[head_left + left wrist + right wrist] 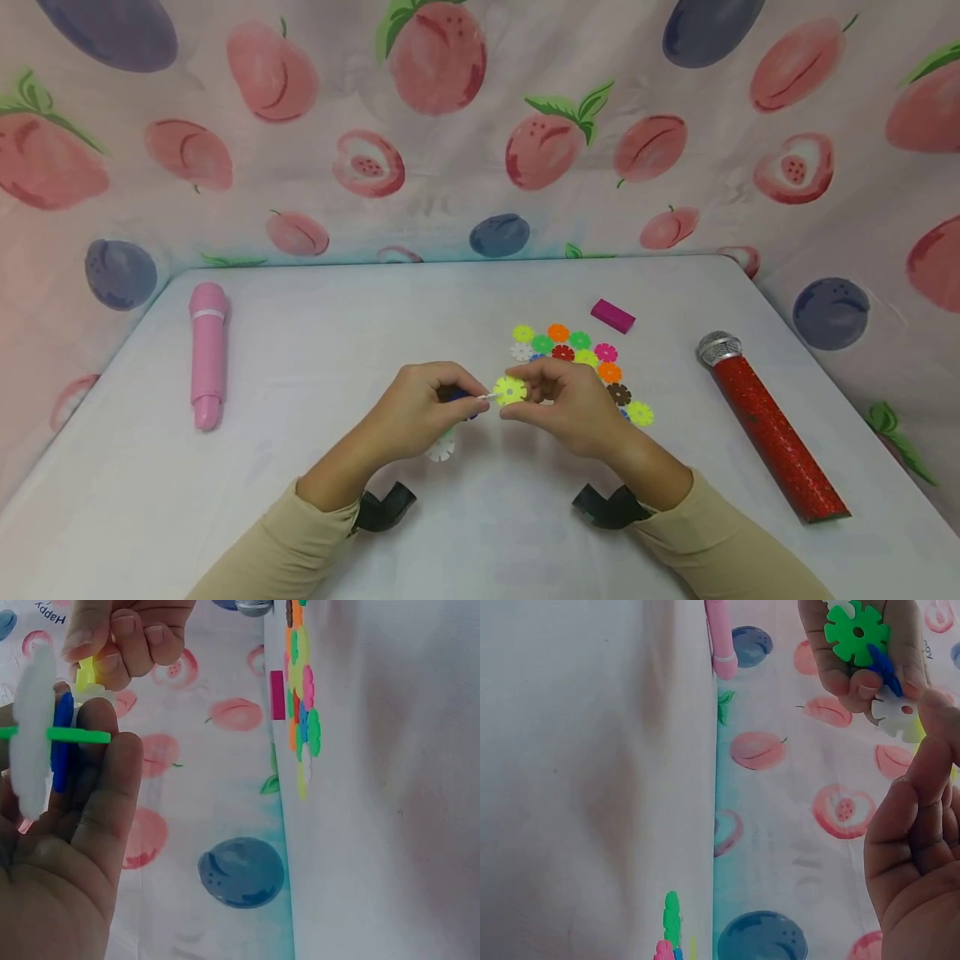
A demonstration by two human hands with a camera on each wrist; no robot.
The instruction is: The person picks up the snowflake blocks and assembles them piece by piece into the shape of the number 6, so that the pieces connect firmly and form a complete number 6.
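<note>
Holding point, yellow disc (511, 391): pinched in the fingers of the right hand (570, 406) above the desk (315, 350), edge meeting the end white disc (894, 716). Slot engagement: cannot tell.
End white disc: lies crosswise to yellow in head view. Likely fault: slots misaligned, so a push slides past or bends the thin rim.
Left hand (427, 408): fingers grip the linked row near the blue disc (886, 670). Too hard a squeeze or a twist may spring a joint.
Green disc (842, 634) and outer white disc (441, 450): lower part of the row, beyond the pinch; leverage there could loosen the blue-green joint.
Loose discs (586, 358): on the desk just beyond the right hand. A slipped yellow disc could drop among them; knuckles could scatter them.
Magenta block (612, 317): behind those discs, little hazard.
Red microphone (776, 437), pink microphone (207, 358): well apart, either side; might roll if knocked.
</note>
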